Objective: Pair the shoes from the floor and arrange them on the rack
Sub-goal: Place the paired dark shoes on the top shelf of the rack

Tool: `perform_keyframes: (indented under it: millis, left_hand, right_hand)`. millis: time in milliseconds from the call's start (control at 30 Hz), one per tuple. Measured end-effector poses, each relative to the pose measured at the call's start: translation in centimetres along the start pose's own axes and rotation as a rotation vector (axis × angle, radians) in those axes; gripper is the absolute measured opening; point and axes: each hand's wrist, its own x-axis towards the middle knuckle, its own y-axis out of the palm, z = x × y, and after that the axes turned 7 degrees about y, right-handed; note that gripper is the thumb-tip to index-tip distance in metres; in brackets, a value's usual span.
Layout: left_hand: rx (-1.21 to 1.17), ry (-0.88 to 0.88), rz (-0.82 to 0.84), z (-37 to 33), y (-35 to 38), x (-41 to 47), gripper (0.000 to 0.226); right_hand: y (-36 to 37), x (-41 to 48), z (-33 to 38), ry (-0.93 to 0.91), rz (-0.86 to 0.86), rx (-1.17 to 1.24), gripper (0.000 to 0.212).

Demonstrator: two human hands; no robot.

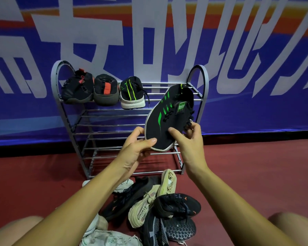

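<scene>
In the head view, you hold the green-striped shoe [169, 118] in the air before the right half of the rack [114, 125]. Its toe is low and toward you, the heel is raised near the top shelf, and the upper is turned to the camera. Your left grip [137, 150] pinches the toe: the thumb lies on the knit and the fingers go under the white sole. Your right grip [190, 139] is closed around the middle of the shoe, thumb on the upper beside the laces, the other fingers on the far side. Its partner [132, 94] stands on the top shelf, heel to you, just beside the black-and-red pair [78, 87], with free bars to its right. The pile of shoes [149, 206] lies on the floor [34, 174] between your knees.

I judge this shoe to be light, with a soft knit upper that gives under the fingers; the sole is the stiffer part. It is better to take it by the sole edge or the heel collar, not by the loose laces, which may catch on the bars.
</scene>
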Motion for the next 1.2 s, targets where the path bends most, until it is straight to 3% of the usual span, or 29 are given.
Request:
perform_keyframes:
  millis: [133,400,500,567,767,900,1033,1200]
  left_hand:
    - [-0.043,0.017,-0.074,0.3,-0.1,1.0,0.018]
    - [0.071,0.0,-0.172,1.2,0.4,2.1,0.014]
    - [0.155,-0.013,-0.171,0.6,0.5,2.5,0.028]
    - [0.192,-0.032,-0.158,0.3,0.7,2.8,0.037]
    - [0.287,-0.055,-0.134,-0.2,0.8,3.9,0.028]
    - [0.254,-0.056,-0.18,0.6,1.2,4.6,0.022]
    - [0.2,-0.015,-0.258,0.4,1.8,5.2,0.062]
    - [0.165,-0.002,-0.272,0.1,1.8,6.3,0.065]
  right_hand:
    - [0.0,0.7,0.2,0.029,0.101,-0.07,0.034]
    - [0.1,1.2,-0.8,0.125,0.178,-0.115,0.069]
    - [0.0,1.8,-0.7,0.111,0.206,-0.111,0.074]
    - [-0.1,2.4,-0.1,0.074,0.204,-0.13,0.073]
    - [-1.0,4.0,1.4,0.047,0.319,-0.183,0.057]
    - [-1.3,4.5,1.0,0.044,0.308,-0.198,0.064]
    - [-1.3,5.2,1.1,0.043,0.189,-0.242,0.063]
    - [-1.4,6.3,1.9,0.072,0.122,-0.263,0.062]
